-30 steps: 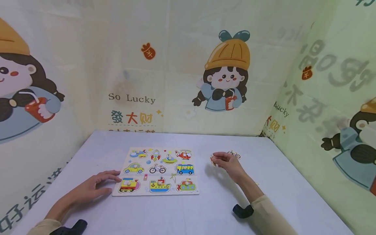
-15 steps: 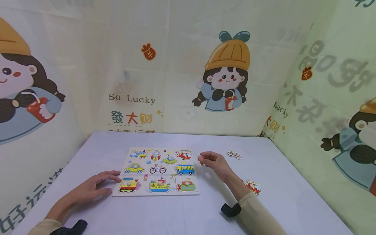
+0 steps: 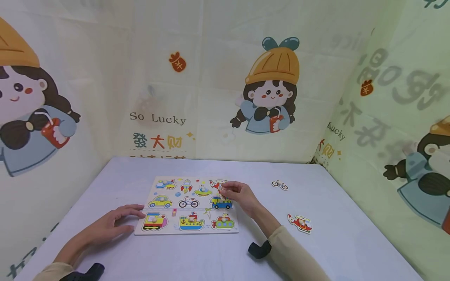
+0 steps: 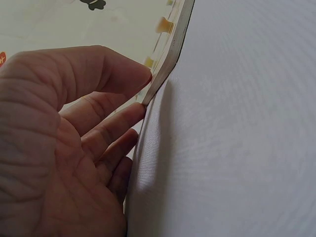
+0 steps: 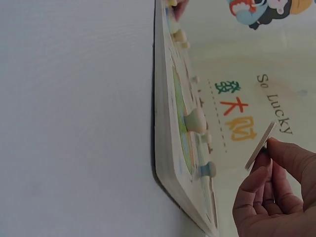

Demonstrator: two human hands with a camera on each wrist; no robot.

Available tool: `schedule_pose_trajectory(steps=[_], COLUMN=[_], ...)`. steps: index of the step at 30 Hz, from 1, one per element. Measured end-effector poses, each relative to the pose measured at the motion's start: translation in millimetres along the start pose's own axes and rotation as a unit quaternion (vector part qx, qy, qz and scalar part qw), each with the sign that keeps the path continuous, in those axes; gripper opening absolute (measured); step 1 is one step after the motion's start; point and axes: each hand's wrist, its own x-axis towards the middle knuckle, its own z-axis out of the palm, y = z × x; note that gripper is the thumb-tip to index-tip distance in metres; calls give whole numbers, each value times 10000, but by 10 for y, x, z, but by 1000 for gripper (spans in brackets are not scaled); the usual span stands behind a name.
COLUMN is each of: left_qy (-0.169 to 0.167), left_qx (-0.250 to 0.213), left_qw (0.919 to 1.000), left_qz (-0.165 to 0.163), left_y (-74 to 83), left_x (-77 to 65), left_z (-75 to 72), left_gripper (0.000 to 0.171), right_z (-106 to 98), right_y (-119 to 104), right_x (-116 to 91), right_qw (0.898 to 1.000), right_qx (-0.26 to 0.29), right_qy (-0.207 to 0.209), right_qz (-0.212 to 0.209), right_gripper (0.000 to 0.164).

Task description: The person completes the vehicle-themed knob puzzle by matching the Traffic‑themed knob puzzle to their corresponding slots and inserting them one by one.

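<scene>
A pegged wooden puzzle board (image 3: 170,232) with printed vehicle pictures lies on the table. My left hand (image 3: 109,224) rests at the board's left side; in the left wrist view its fingertips (image 4: 138,111) touch the board's edge. With thumb and fingers my right hand (image 3: 242,197) pinches a thin wooden puzzle piece (image 5: 260,147), tilted above the board's upper right, over the helicopter and bus pictures. Its picture faces away, so I cannot tell which vehicle it shows. Several small knobs, such as a pale one (image 5: 196,121), stand up from the board.
Right of the board, a bicycle piece (image 3: 279,185) lies toward the back of the table and a red helicopter piece (image 3: 300,224) lies nearer. Printed cloth walls (image 3: 211,117) enclose the white table on the left, back and right.
My right hand has carried the pinched piece leftward from beside the bicycle piece to over the board. The helicopter piece, earlier hidden by the arm, now shows. My left hand stays put.
</scene>
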Motion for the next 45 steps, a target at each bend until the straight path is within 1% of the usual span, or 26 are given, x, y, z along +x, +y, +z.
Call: schedule_pose_trajectory(steps=[2, 3, 5, 7, 11, 14, 17, 19, 22, 26, 29, 33, 37, 43, 45], left_qy=[-31, -29, -48, -50, -85, -63, -21, 0, 16, 29, 15, 3, 7, 71, 76], left_qx=[-55, -3, -110, -139, -337, -219, 8, 122, 171, 54, -121, -183, -160, 157, 157], left_qw=[10000, 10000, 9999, 9999, 9994, 9997, 10000, 9999, 9999, 10000, 9999, 9998, 9998, 9998, 9998], left_qz=[6, -36, 9, -35, -45, -47, -21, -12, 15, 76, 104, 87, 107, 74, 65], left_y=[5, 3, 8, 14, 10, -7, -20, -26, -32, -34, -32, -25, -29, -38, -35], left_x=[2, 3, 7, 10, 16, 14, 14, 14, 17, 24, 31, 32, 24, 10, 7], left_z=[-1, -2, -8, -12, -10, -1, 3, 5, 6, 10, 13, 15, 18, 13, 14], left_gripper=[28, 28, 28, 28, 27, 28, 28, 29, 29, 29, 28, 28, 27, 29, 29], right_z=[75, 110, 181, 249, 366, 442, 509, 547, 594, 654, 696, 751, 808, 884, 907], right_y=[-7, -11, -13, -12, -6, -17, -38, -51, -69, -77, -72, -66, -76, -97, -99], right_x=[12, 16, 28, 41, 75, 86, 88, 90, 96, 113, 136, 187, 236, 326, 357], right_qw=[10000, 10000, 9999, 9998, 9993, 9990, 9988, 9986, 9983, 9985, 9989, 9992, 9992, 9985, 9982], right_qx=[-9, -38, -82, -83, -61, -31, 11, -32, -147, -179, -163, -193, -254, -457, -509], right_qy=[-54, -77, -103, -172, -350, -433, -475, -503, -533, -503, -446, -350, -295, -269, -268], right_qz=[-11, -16, -4, -5, -77, -108, -117, -127, -163, -122, -58, 62, 113, 148, 139], right_gripper=[36, 35, 34, 33, 33, 33, 32, 33, 34, 33, 30, 28, 26, 27, 27])
